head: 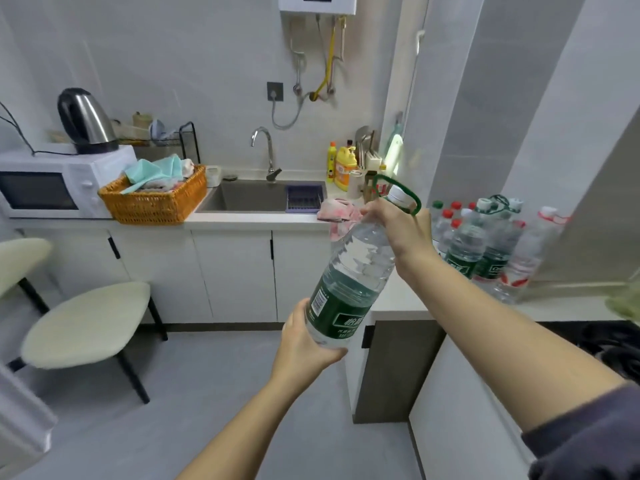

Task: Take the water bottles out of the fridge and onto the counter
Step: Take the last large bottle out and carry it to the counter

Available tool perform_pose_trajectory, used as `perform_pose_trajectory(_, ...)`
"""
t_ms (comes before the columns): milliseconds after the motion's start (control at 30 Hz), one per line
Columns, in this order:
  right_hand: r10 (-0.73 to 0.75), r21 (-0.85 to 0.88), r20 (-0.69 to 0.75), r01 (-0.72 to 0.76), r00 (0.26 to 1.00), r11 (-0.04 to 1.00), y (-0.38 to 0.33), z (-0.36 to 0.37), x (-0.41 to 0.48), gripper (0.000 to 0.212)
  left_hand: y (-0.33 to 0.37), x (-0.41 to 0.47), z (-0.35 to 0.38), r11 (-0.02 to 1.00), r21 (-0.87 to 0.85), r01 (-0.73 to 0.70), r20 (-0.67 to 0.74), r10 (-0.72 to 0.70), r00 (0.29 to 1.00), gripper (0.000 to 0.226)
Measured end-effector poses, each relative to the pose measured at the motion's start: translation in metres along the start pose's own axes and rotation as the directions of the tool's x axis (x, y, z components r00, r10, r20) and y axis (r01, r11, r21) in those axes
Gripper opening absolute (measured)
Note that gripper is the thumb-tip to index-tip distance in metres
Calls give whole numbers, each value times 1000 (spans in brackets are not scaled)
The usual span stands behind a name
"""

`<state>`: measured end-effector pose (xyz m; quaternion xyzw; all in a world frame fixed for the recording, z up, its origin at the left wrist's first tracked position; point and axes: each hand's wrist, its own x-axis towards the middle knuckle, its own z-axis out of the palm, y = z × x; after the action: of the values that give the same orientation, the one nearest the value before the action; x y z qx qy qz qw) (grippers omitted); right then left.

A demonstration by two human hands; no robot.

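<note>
The large water bottle [353,271] hangs tilted in the air, left of the cluster of bottles [485,244] standing on the tabletop [398,303]. Both hands are clamped on it: the right hand [401,226] grips the neck just below the cap, while the left hand [304,337] cups the base, thumb wrapped underneath.

You hold a large clear water bottle [353,271], green label, white cap, green carry loop, tilted neck-up rightward, off the white counter [561,306]; a cluster of capped bottles [485,244] stands upright there
</note>
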<state>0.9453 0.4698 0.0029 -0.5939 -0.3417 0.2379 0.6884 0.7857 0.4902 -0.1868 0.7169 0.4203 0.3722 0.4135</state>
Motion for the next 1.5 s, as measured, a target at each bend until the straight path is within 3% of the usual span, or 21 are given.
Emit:
perform_pose_trajectory(100,69,15,-26,-68,997,998,9,-34,38,38,12,22,45,1000,-10,1,21,-1,1000,89)
perform_pose_trajectory(300,42,-31,-32,-43,999,999,23,-80,84,18,23,54,112,998,-55,26,46,-23,999,86)
perform_pose_trajectory(500,26,-76,-21,-28,999,997,45,-104,130,21,19,106,159,997,-10,72,125,-70,990,92)
perform_pose_trajectory(633,-9,-200,81,25,997,979,68,-111,167,13,6,154,190,994,39,107,204,-113,972,94)
perform_pose_trajectory(800,-10,-290,94,37,995,956,102,-111,225,14,-24,220,226,989,102,105,270,-129,954,95)
perform_pose_trajectory(1033,46,-435,60,-15,997,900,145,-93,310,25,-55,312,266,989,102,111,312,-138,940,88)
perform_pose_trajectory(1200,36,-479,118,25,992,878,164,-93,346,16,-70,356,283,990,56,129,327,-140,935,69)
perform_pose_trajectory(1300,52,-537,173,51,983,842,173,-93,365,18,-80,371,296,990,9,140,320,-135,938,61)
perform_pose_trajectory(1400,58,-623,218,94,974,776,169,-96,386,30,-87,384,305,990,-11,138,340,-126,932,74)
perform_pose_trajectory(1500,58,-764,328,229,943,604,154,-105,408,47,-87,401,313,991,-29,129,347,-111,931,84)
